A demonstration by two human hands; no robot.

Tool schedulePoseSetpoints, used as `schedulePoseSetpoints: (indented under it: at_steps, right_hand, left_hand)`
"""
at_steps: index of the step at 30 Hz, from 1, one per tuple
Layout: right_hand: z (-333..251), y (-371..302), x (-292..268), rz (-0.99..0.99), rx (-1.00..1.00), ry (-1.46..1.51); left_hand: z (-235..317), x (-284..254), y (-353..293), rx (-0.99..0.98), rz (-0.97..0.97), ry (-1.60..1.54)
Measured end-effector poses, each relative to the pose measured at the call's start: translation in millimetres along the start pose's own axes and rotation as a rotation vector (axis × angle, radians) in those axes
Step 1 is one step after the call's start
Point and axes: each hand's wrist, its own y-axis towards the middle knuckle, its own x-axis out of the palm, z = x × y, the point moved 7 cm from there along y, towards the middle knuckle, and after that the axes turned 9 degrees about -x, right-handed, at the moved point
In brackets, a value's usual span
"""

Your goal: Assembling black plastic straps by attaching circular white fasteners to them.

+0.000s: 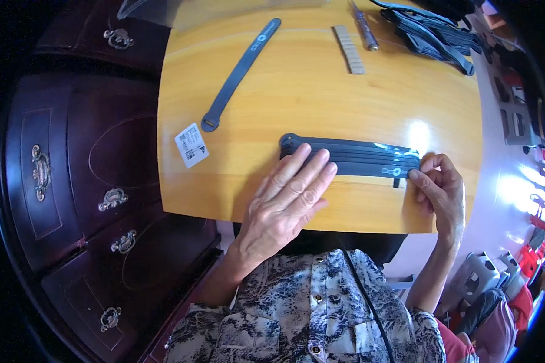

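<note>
A stack of dark grey cable straps (pixel 369 158), slightly fanned, lies crosswise near the front of the table. My left hand (pixel 284 202) rests on the stack's left part with its fingers stretched out flat. At the other end, my right hand (pixel 443 187) pinches the strap ends between thumb and fingers. A short black tab pokes out below the stack beside that hand. One single strap (pixel 239 75) with a slotted round end lies slantwise at the back left. Next to its slotted end is a white printed label (pixel 191 145).
Toward the back of the yellow wooden table (pixel 309 88) lie a ridged tan strip (pixel 349 49), a screwdriver (pixel 366 27) with a translucent handle and a bundle of straps (pixel 427 33). Dark wooden cabinets (pixel 103 151) stand left; grey plastic stools (pixel 475 275) are at the right.
</note>
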Motion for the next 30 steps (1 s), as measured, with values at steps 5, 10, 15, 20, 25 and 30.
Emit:
schedulePoseSetpoints:
  at_steps: [5, 10, 15, 20, 25, 30]
  right_hand:
    - [1, 3, 2, -0.006, 0.027, 0.048]
    - [1, 4, -2, -0.028, 0.034, 0.075]
    - [-5, 1, -1, -0.100, 0.038, 0.058]
    - [-44, -27, 27, 0.005, -0.249, -0.047]
    - [-73, -21, 92, -0.129, -0.655, -0.242]
    - [-59, -3, 86, -0.090, -0.539, -0.492]
  left_hand:
    - [-5, 32, 0, -0.007, -0.287, 0.163]
    - [-5, 33, -1, -0.011, -0.315, 0.162]
    - [-6, 32, -3, -0.005, -0.359, 0.137]
    - [0, 28, -8, 0.070, -0.396, 0.204]
    - [-1, 28, 0, 0.078, -0.320, 0.259]
    - [-10, 34, 2, 0.070, -0.355, 0.287]
